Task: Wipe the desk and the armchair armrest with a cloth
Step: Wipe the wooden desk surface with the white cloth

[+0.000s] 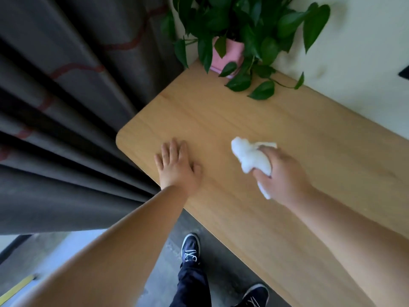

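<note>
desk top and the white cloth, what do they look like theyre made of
Desk: looks like light wood or a wood-look laminate, going by the straight grain lines, smooth matte surface and rounded corner; which of the two cannot be told. Cloth: soft white fabric or a paper wipe, bunched and creased in the right hand.

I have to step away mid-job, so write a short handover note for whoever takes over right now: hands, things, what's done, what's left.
Left hand: flat, palm down on the desk near its rounded corner, holding nothing.
Right hand: fingers closed on the white cloth, at mid-desk.
A potted plant stands at the far corner by the wall.
Done: cannot tell how much of the desk is wiped.
Left: finish the desk, including around the plant, then the armchair armrest, which is not in view.
</note>
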The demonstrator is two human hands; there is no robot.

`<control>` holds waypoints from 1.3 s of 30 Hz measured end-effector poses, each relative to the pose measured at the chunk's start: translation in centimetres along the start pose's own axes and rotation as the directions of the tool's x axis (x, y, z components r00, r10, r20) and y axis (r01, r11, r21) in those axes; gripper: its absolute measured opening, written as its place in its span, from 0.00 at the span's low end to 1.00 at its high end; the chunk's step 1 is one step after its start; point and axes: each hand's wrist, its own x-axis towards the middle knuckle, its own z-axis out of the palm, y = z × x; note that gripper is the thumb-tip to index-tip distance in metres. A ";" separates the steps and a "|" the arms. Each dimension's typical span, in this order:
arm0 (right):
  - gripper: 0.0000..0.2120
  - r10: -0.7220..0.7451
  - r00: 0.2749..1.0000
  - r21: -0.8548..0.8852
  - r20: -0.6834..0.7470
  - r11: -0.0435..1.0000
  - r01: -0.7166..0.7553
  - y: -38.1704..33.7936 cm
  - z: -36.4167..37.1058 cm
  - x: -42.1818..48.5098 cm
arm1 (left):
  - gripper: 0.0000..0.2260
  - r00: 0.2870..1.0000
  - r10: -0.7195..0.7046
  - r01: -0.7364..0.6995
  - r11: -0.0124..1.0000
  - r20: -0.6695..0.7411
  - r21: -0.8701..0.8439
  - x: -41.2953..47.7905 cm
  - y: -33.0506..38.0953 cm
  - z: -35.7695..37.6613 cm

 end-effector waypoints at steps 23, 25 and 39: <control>0.19 -0.392 0.886 -0.060 0.246 0.907 0.418 6.2 3.8 -5.9 | 0.33 0.942 0.326 -0.318 0.942 -0.080 0.106 -2.4 3.9 3.1; 0.17 -0.411 0.866 -0.007 0.284 0.902 0.431 5.5 4.6 -9.2 | 0.33 0.941 0.328 -0.318 0.941 -0.083 0.114 -2.5 3.9 3.1; 0.14 0.213 0.958 0.228 -0.191 0.959 -0.168 8.3 -7.3 -3.0 | 0.27 0.850 0.527 -0.524 0.840 -0.021 -0.141 -1.8 10.0 1.6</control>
